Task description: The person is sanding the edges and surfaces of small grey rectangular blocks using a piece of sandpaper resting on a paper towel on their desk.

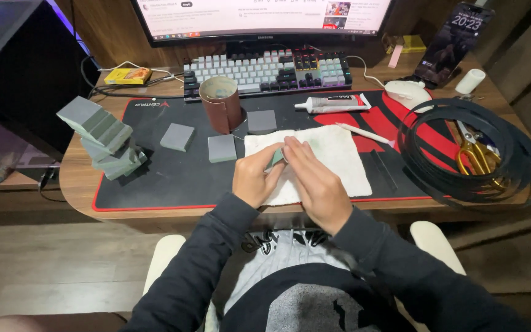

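My left hand (254,176) and my right hand (314,183) meet over a white cloth (339,161) on the desk mat. Together they hold a small grey-green block (276,158) between the fingers; the right hand's fingers lie flat along it. Three more grey square blocks (177,136) lie on the mat beyond the hands. A leaning stack of grey blocks (102,136) stands at the mat's left edge. A rolled brown sandpaper sheet (221,103) stands upright behind the cloth.
A glue tube (332,103) and a white stick (364,133) lie past the cloth. A coil of black strap (471,150) with yellow-handled scissors (477,150) sits at right. Keyboard (265,71), mouse (408,93), phone on stand (453,40) and monitor line the back.
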